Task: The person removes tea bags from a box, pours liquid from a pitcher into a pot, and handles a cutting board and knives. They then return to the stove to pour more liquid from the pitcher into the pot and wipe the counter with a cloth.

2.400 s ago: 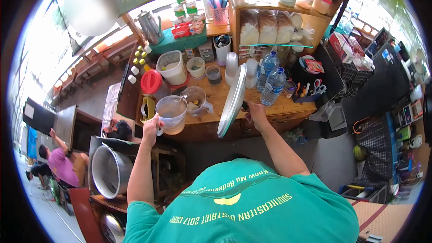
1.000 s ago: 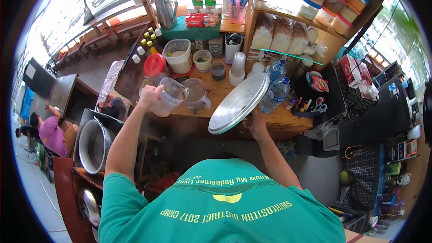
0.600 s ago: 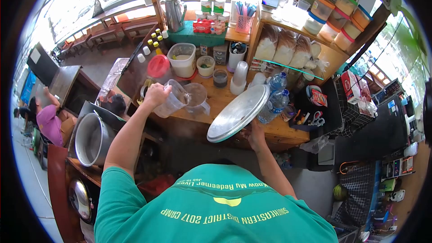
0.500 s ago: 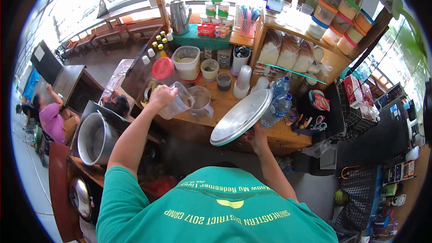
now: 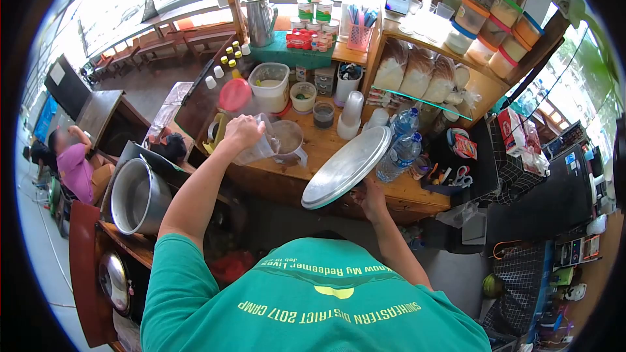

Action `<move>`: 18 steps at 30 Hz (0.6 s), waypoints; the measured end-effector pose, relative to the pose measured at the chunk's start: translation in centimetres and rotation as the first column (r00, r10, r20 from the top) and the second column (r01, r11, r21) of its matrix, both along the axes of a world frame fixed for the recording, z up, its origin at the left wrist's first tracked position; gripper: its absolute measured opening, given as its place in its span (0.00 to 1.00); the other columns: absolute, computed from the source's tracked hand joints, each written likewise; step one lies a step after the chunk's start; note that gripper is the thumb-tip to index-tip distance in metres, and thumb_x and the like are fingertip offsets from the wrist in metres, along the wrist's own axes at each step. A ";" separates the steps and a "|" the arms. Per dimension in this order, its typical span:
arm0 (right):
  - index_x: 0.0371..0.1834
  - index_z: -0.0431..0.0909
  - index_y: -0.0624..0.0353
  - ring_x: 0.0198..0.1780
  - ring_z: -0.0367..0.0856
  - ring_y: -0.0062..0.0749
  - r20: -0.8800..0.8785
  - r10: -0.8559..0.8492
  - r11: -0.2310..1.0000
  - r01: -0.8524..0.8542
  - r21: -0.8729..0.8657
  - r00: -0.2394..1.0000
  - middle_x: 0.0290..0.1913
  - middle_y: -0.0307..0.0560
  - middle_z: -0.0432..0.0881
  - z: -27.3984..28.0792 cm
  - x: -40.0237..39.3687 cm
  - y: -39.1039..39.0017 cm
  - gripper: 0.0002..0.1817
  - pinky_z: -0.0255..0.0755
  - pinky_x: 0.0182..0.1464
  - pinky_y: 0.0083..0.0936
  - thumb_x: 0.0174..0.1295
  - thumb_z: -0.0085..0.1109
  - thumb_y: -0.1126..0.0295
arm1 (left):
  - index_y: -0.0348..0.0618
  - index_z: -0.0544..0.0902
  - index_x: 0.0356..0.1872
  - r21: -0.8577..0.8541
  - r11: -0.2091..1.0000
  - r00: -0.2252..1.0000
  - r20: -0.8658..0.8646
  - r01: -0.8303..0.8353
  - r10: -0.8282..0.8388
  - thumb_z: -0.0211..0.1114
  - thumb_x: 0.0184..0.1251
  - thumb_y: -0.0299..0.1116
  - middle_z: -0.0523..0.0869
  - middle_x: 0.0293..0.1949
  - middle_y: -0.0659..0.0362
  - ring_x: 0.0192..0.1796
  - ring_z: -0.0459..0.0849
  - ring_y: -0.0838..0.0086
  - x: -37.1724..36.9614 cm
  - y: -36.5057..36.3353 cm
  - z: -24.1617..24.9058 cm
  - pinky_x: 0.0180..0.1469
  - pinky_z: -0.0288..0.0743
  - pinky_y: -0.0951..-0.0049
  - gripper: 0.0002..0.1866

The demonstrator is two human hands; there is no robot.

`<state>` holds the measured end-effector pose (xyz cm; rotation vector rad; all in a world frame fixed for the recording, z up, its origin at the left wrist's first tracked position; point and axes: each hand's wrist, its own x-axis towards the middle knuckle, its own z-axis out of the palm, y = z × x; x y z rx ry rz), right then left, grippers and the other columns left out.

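Note:
My left hand [image 5: 244, 132] is closed round the handle of a clear plastic pitcher [image 5: 262, 146], tilted toward a second clear pitcher [image 5: 290, 138]. That second pitcher stands on the wooden counter [image 5: 332, 151], its handle facing me. Its mouth is partly hidden by the tilted one, and any stream between the two cannot be made out. In my right hand [image 5: 370, 199] is a large round metal lid [image 5: 349, 166], gripped by its underside or lower edge and held aslant over the counter's front edge. The fingers there are partly hidden behind it.
Water bottles [image 5: 403, 156] stand right of the lid. Behind the pitchers are a white tub [image 5: 270, 91], a red lid [image 5: 235, 95], a dark cup [image 5: 323, 115] and stacked plastic cups [image 5: 352, 112]. A large metal pot [image 5: 137, 195] is at left; a seated person [image 5: 75, 166] is beyond.
My left hand has risen and shifted slightly right, tipping the pitcher further toward the second one. The metal lid has moved slightly up and left in my right hand.

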<state>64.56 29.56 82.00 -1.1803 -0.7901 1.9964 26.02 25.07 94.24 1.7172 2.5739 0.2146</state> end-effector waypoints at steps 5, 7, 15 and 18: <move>0.42 0.76 0.58 0.25 0.79 0.28 -0.003 0.002 1.000 -0.002 -0.019 1.000 0.33 0.48 0.85 0.2 0.0 0.0 0.16 0.75 0.30 0.25 0.72 0.54 0.55 | 0.31 0.87 0.39 -0.041 0.999 1.000 0.005 0.013 -0.013 0.53 0.69 0.52 0.86 0.44 0.37 0.49 0.86 0.44 0.5 0.4 0.6 0.55 0.78 0.51 0.29; 0.40 0.76 0.58 0.25 0.79 0.28 0.006 -0.006 1.000 0.006 -0.006 1.000 0.31 0.47 0.84 0.8 -0.1 -0.2 0.16 0.75 0.30 0.25 0.71 0.55 0.55 | 0.31 0.87 0.39 -0.054 0.998 0.999 -0.029 0.022 -0.024 0.53 0.69 0.52 0.87 0.43 0.37 0.49 0.86 0.45 0.4 0.8 0.1 0.55 0.78 0.52 0.29; 0.39 0.75 0.58 0.25 0.79 0.28 0.017 0.007 1.000 -0.007 0.001 1.000 0.31 0.47 0.84 -0.1 -0.1 0.0 0.16 0.74 0.30 0.25 0.70 0.55 0.54 | 0.32 0.88 0.38 -0.095 0.994 0.997 -0.044 0.055 -0.059 0.53 0.69 0.51 0.87 0.42 0.39 0.48 0.87 0.47 1.3 1.5 0.8 0.55 0.78 0.52 0.27; 0.40 0.76 0.58 0.25 0.78 0.27 0.018 0.013 1.000 -0.013 0.000 1.000 0.33 0.47 0.84 -0.2 -0.1 0.0 0.16 0.74 0.30 0.25 0.71 0.54 0.54 | 0.32 0.88 0.38 -0.119 0.991 0.997 -0.050 0.056 -0.062 0.53 0.68 0.50 0.88 0.41 0.39 0.48 0.87 0.47 1.7 1.8 1.2 0.55 0.78 0.53 0.27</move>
